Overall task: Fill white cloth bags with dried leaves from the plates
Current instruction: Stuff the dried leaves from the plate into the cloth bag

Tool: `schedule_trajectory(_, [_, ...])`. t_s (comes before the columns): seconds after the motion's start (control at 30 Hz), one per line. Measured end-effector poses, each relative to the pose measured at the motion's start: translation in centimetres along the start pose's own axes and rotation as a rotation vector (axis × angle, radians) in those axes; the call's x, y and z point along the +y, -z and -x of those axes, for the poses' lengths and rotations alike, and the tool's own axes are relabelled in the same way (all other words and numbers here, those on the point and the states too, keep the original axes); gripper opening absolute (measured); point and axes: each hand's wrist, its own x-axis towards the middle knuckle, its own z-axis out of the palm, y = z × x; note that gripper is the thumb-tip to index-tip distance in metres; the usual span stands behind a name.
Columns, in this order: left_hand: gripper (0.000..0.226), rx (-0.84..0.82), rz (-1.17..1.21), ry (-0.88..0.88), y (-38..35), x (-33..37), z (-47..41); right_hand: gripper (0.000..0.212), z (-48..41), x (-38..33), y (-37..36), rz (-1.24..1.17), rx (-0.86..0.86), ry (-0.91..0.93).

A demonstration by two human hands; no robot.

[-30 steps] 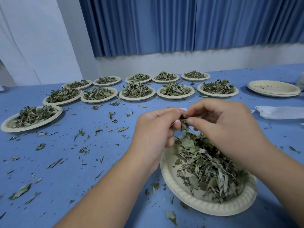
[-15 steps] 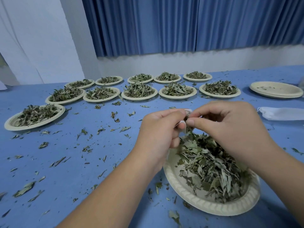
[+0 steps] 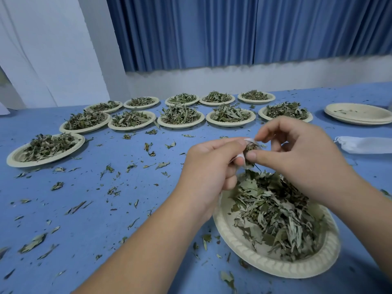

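Above the near plate (image 3: 244, 238) of dried leaves (image 3: 275, 211), the left hand (image 3: 209, 166) grips a small white cloth bag (image 3: 250, 141) in curled fingers. The right hand (image 3: 297, 153) pinches the bag's mouth between thumb and forefinger, where a wad of leaves shows. Scattered leaf bits (image 3: 110, 168) lie over the blue bench (image 3: 95, 225). A spare bag (image 3: 364, 144) lies to the right.

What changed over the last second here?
The right hand spread its fingers, baring the leaf-stuffed mouth of the small white cloth bag; its thumb presses the dried green leaves in. The left hand still grips the bag over the beige paper plate.
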Motion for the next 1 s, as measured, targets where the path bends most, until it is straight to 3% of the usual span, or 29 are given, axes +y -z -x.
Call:
schedule_trajectory(0.17, [0.018, -0.024, 0.075, 0.018, 0.1, 0.4, 0.0, 0.038, -1.2, 0.1, 0.4, -0.082, -0.208, -0.165])
schedule_trajectory(0.33, [0.015, -0.053, 0.195, 0.05, 0.2, 0.9, 0.1, 0.033, -2.1, -0.9, 0.7, -0.191, -0.41, -0.192])
schedule_trajectory(0.53, [0.016, 0.005, -0.068, -0.093, 0.6, 1.0, 0.3, 0.01, -3.5, -1.9, 0.0, -0.012, -0.428, -0.236])
schedule_trajectory(0.73, [0.014, 0.017, -0.126, -0.142, 0.6, 1.1, 0.4, 0.003, -4.5, -2.8, -1.0, 0.126, -0.393, -0.27])
schedule_trajectory(0.87, [0.015, 0.064, -0.132, -0.145, 0.6, 1.1, 0.3, 0.003, -4.3, -2.6, -1.9, 0.257, -0.302, -0.197])
schedule_trajectory(1.0, [0.016, 0.118, -0.137, -0.155, 0.8, 1.2, 0.2, 0.008, -3.6, -2.0, -1.3, 0.038, -0.351, -0.183])
